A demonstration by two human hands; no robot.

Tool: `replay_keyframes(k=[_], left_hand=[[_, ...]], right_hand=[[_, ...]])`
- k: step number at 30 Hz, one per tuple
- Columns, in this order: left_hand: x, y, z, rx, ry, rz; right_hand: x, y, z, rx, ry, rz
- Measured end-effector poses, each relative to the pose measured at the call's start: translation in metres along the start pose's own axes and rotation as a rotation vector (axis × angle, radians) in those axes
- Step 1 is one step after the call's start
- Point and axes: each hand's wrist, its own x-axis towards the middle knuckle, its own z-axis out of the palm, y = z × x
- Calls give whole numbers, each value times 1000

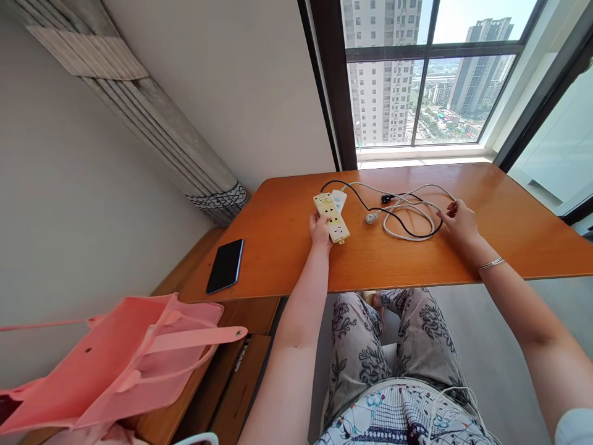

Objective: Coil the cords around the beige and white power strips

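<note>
The left hand (320,230) grips the rigid, light yellow plastic power strip (331,217) at its near end; the right hand (458,217) pinches the limp white cable (407,235), best held near its plug.

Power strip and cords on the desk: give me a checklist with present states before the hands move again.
1. Left hand grips the yellow power strip: ok.
2. Right hand touches the white cord: ok; firm pinch: cannot tell.
3. Cords untangled: not ok; the white cord and the black cord cross in loops.
4. Strip sockets free of plugs: ok, as far as visible.
5. Black plug loose on the desk: ok.
6. Phone apart from the cords: ok.
</note>
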Motion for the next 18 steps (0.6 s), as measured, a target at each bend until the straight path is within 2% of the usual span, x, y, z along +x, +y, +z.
replay_keyframes(k=[3,6,9,11,14,18], left_hand=[[2,-1,-1,3,6,27],[6,-3,-2,22,13,21],[10,-6,-5,49,17,7],[12,-7,-7,65,8,13],[14,-9,-8,94,-20,35],[14,-10,-8,114,-23,59]], right_hand=[[-8,7,6,88,-32,-157],[-10,13,7,12,-86,-338],[-7,11,6,-112,-141,-407],[-3,6,5,-108,-144,-432],[9,-4,2,66,-25,-393],[34,-23,-9,383,177,-189]])
